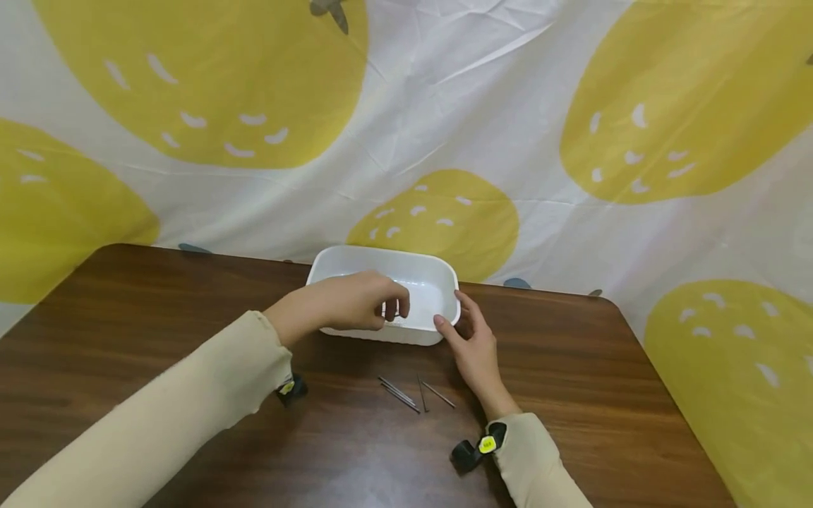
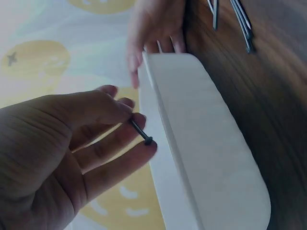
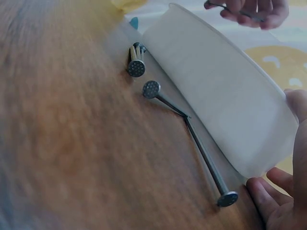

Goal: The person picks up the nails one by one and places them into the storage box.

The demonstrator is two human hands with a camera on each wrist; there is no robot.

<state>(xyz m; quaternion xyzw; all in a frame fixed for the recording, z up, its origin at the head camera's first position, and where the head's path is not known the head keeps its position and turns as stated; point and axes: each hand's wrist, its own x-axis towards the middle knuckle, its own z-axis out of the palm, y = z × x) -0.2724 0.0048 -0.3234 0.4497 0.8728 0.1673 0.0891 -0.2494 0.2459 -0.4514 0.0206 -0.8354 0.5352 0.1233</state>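
left hand (image 1: 362, 300) pinching one thin dark metal nail (image 2: 139, 131) over the opening of the white rounded-rectangular plastic tub (image 1: 387, 336). right hand (image 1: 476, 349) grips tub's right end, thumb at rim. loose grey metal nails (image 1: 440, 394) on brown wood-grain table (image 1: 571, 381), near side of tub.

From the head I look down over the brown wood-grain table (image 1: 571, 395). My wrist views, closer, face inward, sharing the white oblong tub (image 2: 206, 134).

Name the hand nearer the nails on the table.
Right. The right hand grips the white tub by its right end, near the nails; the left hand is farther, above the tub, pinching another nail.
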